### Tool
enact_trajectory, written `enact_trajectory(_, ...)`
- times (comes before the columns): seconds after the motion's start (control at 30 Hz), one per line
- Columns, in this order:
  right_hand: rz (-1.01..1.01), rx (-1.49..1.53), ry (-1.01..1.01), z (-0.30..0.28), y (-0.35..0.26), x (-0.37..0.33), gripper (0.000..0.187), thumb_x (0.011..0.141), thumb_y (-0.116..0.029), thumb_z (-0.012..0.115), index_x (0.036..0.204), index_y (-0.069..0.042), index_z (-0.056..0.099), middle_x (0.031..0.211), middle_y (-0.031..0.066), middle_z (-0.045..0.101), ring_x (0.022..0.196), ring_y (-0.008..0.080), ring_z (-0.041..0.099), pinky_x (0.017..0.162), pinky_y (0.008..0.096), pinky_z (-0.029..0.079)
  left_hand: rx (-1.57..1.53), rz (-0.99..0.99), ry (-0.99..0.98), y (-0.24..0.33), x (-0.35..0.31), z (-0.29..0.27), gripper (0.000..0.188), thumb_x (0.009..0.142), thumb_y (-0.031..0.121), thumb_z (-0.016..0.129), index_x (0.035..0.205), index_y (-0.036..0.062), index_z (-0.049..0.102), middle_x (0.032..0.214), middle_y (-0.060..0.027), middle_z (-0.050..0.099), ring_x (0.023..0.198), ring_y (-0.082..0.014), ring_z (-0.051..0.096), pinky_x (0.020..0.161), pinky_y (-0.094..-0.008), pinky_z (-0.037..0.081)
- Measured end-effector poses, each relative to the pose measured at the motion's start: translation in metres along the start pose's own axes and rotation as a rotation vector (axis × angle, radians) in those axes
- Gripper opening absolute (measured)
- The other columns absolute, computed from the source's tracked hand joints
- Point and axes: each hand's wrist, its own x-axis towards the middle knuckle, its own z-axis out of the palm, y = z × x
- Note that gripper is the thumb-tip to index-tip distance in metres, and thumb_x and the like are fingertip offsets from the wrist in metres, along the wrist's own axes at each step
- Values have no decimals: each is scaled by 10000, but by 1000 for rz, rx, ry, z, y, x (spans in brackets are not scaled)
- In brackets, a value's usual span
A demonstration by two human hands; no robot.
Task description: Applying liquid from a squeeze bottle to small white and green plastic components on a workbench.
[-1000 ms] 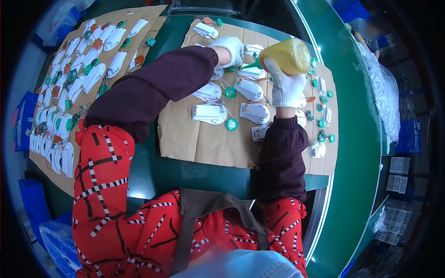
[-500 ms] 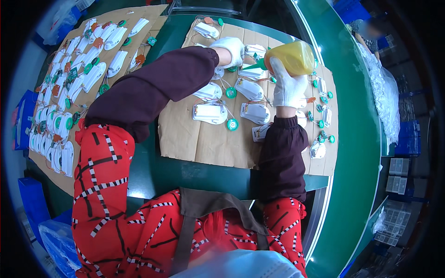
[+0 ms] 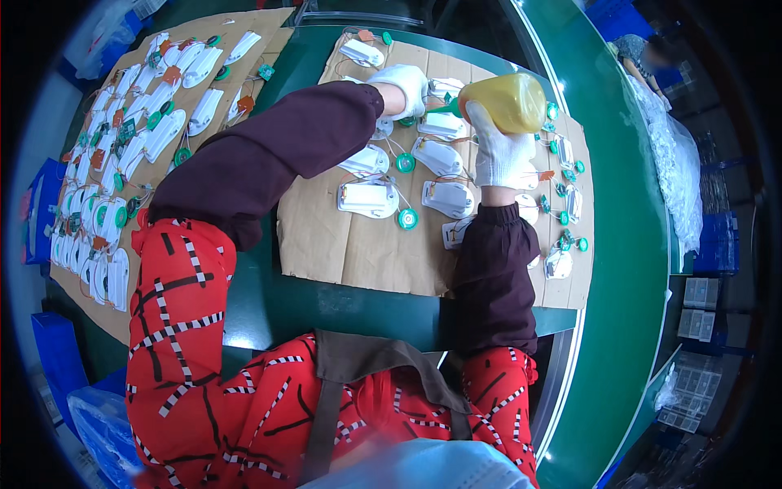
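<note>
My right hand (image 3: pixel 503 155), in a white glove, grips a yellow squeeze bottle (image 3: pixel 515 101) tilted on its side. Its green nozzle (image 3: pixel 450 107) points left toward my left hand (image 3: pixel 405 87), also gloved. The left hand's fingers curl down among the parts at the far side of the cardboard, and whatever they hold is hidden beneath the glove. Just below the nozzle lies a white plastic housing (image 3: pixel 443 125). Nearer me are more white housings (image 3: pixel 448 199) with thin wires and round green-rimmed discs (image 3: pixel 407 218).
The cardboard sheet (image 3: pixel 358 253) rests on a green table (image 3: pixel 342 310). A second sheet on the left bears many white housings (image 3: pixel 167 134) and green circuit boards. Clear plastic bags (image 3: pixel 672 171) lie at the right, where another person (image 3: pixel 639 61) reaches in. Blue bins (image 3: pixel 717 240) stand beyond.
My right hand and the bottle have shifted slightly left, bringing the nozzle closer to my left hand. My left hand has stayed in place. The other person's arm at upper right has moved.
</note>
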Motion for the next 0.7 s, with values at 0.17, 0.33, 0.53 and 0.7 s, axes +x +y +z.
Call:
enact_trajectory(0.17,-18,-60,-19,-1,1,-1,388,657,-135,745,974,5,571,900,87,633,804,154,607,715,268,474,59,3,22,1,1,1,209,626,176,643,805,70,667,737,-103,638,696,-226,611,654,-324,470)
enact_trajectory(0.33,-37,-30,-24,3,-3,-1,383,653,-128,747,969,0,572,907,87,631,806,153,606,715,270,476,67,5,28,-3,1,2,206,623,186,643,792,69,667,740,-109,637,699,-236,611,655,-331,470)
enact_trajectory(0.53,-11,41,15,1,-3,1,391,653,-118,743,976,10,564,918,94,625,821,157,601,725,268,475,56,18,25,-1,-1,2,209,624,189,650,790,62,666,742,-122,634,704,-249,610,655,-342,469)
enact_trajectory(0.7,2,-2,4,-1,-6,-1,424,653,-115,739,1005,13,541,941,104,615,831,160,599,730,265,475,60,14,14,-1,-2,3,210,632,189,654,793,56,664,746,-132,630,712,-260,609,658,-343,466)
